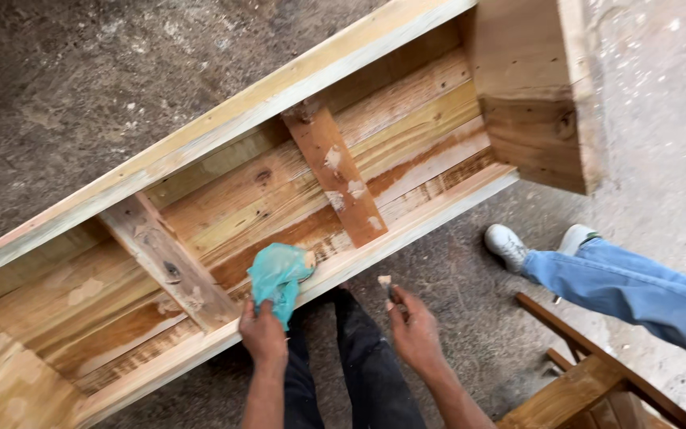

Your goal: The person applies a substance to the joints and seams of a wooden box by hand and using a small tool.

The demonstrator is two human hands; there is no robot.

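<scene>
A long wooden crate-like frame [224, 127] of planks lies on its side on the ground, its open inside facing me. My left hand [263, 334] grips a teal cloth [278, 274] and presses it against the inside planks near the lower rail. To its right, just outside that rail, my right hand [414, 330] pinches a small tool with a pale tip [387, 284], which is held off the wood. Two cross battens [335, 171] run across the inside, with pale filler patches on one. My dark trousers [359, 365] show below.
Another person's legs in blue jeans [637, 290] and white shoes [508, 245] stand at the right. A wooden chair or frame [589, 381] sits at the bottom right. The end panel of the crate [537, 95] rises at the top right. Rough dirt floor lies around.
</scene>
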